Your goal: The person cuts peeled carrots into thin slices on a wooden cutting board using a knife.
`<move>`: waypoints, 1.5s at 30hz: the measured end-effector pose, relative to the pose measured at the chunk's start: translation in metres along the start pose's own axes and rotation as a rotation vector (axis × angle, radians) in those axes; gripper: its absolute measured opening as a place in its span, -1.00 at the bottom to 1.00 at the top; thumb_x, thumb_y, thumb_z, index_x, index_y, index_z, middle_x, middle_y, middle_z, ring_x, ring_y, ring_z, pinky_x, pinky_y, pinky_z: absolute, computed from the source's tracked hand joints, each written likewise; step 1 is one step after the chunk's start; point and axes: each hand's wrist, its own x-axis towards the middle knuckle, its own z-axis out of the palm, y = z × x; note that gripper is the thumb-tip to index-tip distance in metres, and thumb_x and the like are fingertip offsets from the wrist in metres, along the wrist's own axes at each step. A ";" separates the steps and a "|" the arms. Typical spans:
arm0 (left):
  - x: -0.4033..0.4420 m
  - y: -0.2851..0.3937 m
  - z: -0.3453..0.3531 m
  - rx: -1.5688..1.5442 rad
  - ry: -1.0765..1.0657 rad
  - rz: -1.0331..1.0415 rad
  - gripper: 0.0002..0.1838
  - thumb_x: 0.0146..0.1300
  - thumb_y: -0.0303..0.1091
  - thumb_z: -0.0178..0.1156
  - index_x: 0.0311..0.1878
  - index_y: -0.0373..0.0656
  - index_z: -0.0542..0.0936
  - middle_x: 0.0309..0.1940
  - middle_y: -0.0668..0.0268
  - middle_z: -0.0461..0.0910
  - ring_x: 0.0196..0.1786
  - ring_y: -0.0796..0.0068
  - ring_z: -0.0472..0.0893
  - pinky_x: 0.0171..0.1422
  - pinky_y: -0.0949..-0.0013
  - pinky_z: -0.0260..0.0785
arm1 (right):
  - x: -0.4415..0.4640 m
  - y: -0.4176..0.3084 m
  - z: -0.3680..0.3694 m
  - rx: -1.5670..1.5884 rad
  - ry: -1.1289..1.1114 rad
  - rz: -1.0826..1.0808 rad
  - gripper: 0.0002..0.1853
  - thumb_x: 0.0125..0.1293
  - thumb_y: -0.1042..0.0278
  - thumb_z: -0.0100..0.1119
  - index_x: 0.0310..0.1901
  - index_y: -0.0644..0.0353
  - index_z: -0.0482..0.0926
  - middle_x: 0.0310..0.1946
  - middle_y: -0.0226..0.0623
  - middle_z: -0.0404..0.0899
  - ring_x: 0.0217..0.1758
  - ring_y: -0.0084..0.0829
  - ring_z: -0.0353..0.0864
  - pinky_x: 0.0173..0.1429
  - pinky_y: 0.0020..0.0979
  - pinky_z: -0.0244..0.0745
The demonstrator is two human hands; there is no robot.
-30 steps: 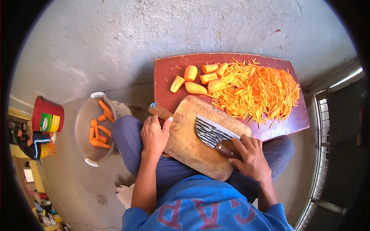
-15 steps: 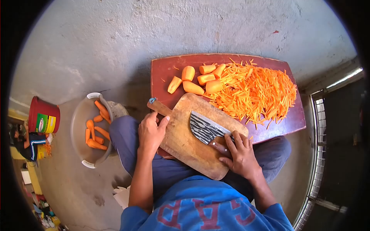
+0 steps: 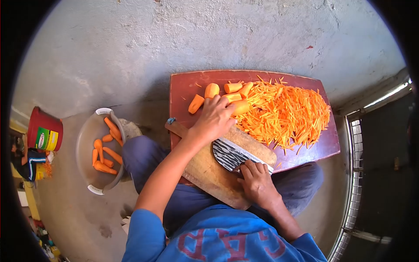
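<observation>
Carrot pieces [image 3: 232, 87] beside and beyond the left fingers [image 3: 217, 105], on a table [image 3: 183, 83].
Shredded carrot [image 3: 301, 113] lies right of those fingers; a basin [image 3: 83, 142] of carrots [image 3: 104, 168], well left. Under the right fingers [image 3: 255, 168], a knife [image 3: 229, 155] rests on a cutting board [image 3: 209, 174].

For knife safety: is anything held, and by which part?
The right hand holds the knife by its handle; whether the left hand, over carrot pieces, grips any cannot be told.

A rough, pale wall [image 3: 209, 39] rises behind the worktop [image 3: 181, 83], whose right edge faces a grille [image 3: 357, 153] across grey floor [image 3: 78, 227].
</observation>
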 end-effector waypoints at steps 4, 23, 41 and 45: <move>0.010 0.010 0.023 0.095 -0.050 -0.011 -0.29 0.43 -0.16 0.55 0.59 -0.10 0.59 0.30 0.11 0.58 0.43 0.05 0.49 0.49 -0.11 0.30 | -0.011 -0.004 0.000 0.040 -0.025 0.034 -0.27 0.38 0.12 0.59 0.47 0.33 0.59 0.43 0.04 0.60 0.36 0.03 0.63 0.46 0.01 0.49; 0.012 -0.014 0.040 0.001 0.042 0.063 -0.41 0.39 -0.34 0.52 0.47 -0.14 0.66 0.22 0.21 0.72 0.32 0.15 0.57 0.45 -0.07 0.23 | -0.011 0.005 0.033 -0.103 0.058 -0.096 -0.09 0.40 -0.18 0.54 0.68 0.10 0.53 0.54 -0.02 0.57 0.39 -0.05 0.57 0.52 0.12 0.33; 0.004 0.001 0.021 0.014 0.012 -0.061 -0.38 0.31 -0.42 0.55 0.47 -0.14 0.69 0.20 0.16 0.70 0.34 0.08 0.64 0.51 -0.06 0.28 | 0.018 -0.007 0.038 -0.051 0.163 -0.108 -0.15 0.46 -0.10 0.51 0.66 0.15 0.51 0.49 -0.02 0.58 0.24 -0.03 0.58 0.39 0.10 0.42; 0.005 0.003 0.022 0.035 0.053 -0.015 -0.40 0.30 -0.42 0.57 0.42 -0.14 0.70 0.07 0.14 0.66 0.29 0.08 0.65 0.43 -0.05 0.28 | 0.018 -0.006 0.029 -0.046 0.118 -0.117 -0.26 0.51 0.14 0.46 0.63 0.21 0.52 0.35 -0.01 0.64 0.20 -0.01 0.63 0.36 0.07 0.48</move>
